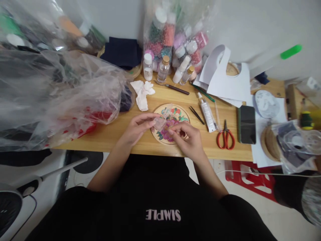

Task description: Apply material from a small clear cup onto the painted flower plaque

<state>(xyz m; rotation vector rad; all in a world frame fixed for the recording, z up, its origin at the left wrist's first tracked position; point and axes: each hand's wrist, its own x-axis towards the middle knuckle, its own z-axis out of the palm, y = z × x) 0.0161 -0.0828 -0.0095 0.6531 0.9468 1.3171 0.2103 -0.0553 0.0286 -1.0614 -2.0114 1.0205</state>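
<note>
My left hand (142,126) grips a small clear plastic box (159,124) whose lid stands open. Just to its right, my right hand (187,135) has thumb and forefinger pinched together; whatever may be between them is too small to name. Both hands are over a round piece with a coloured flower design (185,117), which lies on the table near the front edge. Purple petals, red blooms and green leaves show on it, partly covered by the hands and the box.
Tweezers (197,115), a glue tube (207,113) and red-handled pliers (225,135) lie to the right, then a phone (246,124). Crumpled tissue (142,93), a dark pen-like tool (177,89) and several bottles (163,69) are behind. Plastic sheeting (82,97) covers the left side.
</note>
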